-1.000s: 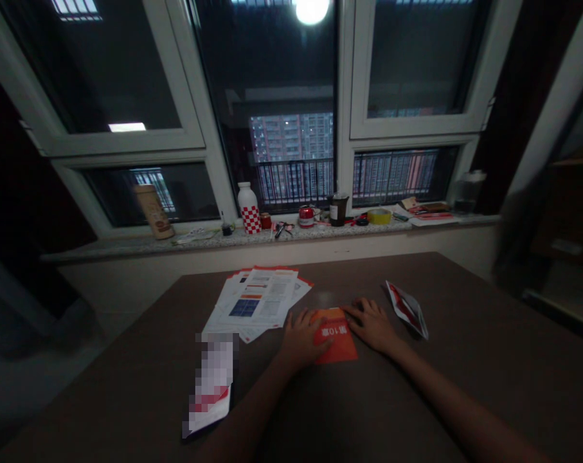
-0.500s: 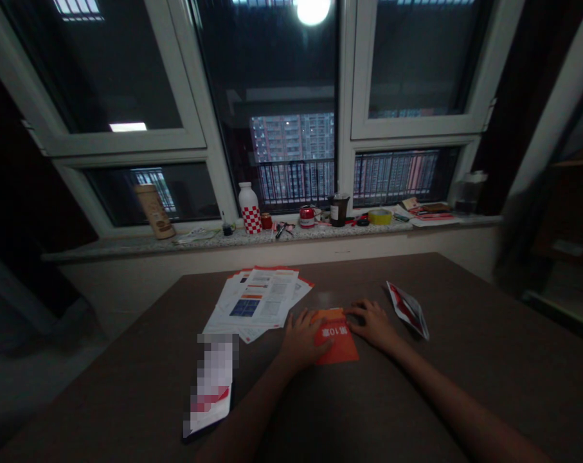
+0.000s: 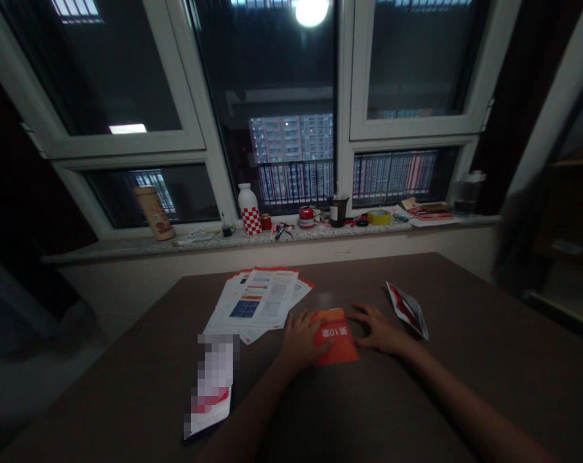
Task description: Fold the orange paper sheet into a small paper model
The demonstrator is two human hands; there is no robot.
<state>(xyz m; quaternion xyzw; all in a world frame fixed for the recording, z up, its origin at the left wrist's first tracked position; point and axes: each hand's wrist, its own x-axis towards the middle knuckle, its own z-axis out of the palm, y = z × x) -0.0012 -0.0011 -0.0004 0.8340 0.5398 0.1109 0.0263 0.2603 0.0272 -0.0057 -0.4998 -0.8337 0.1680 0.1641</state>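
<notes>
An orange-red paper sheet (image 3: 338, 344) with white printed characters lies flat on the brown table, its lettering upside down to me. My left hand (image 3: 301, 341) rests over its left side with the fingers spread. Close by its right edge is my right hand (image 3: 376, 329), fingers apart and curved, the thumb near the paper. Whether the right fingertips touch the edge I cannot tell. Right of that hand stands a folded paper piece (image 3: 407, 310) in white and red.
Several printed sheets (image 3: 272, 299) lie fanned out at the left of the table (image 3: 465, 386). A phone-like slab (image 3: 211, 386), its face blurred, lies nearer me. On the windowsill stand a checkered bottle (image 3: 249, 209), a tan tumbler (image 3: 154, 213), a dark cup (image 3: 338, 211) and yellow tape (image 3: 379, 217).
My right hand has shifted slightly right, and its thumb now shows spread toward the orange-red paper. The left hand and the paper stay about where they were.
</notes>
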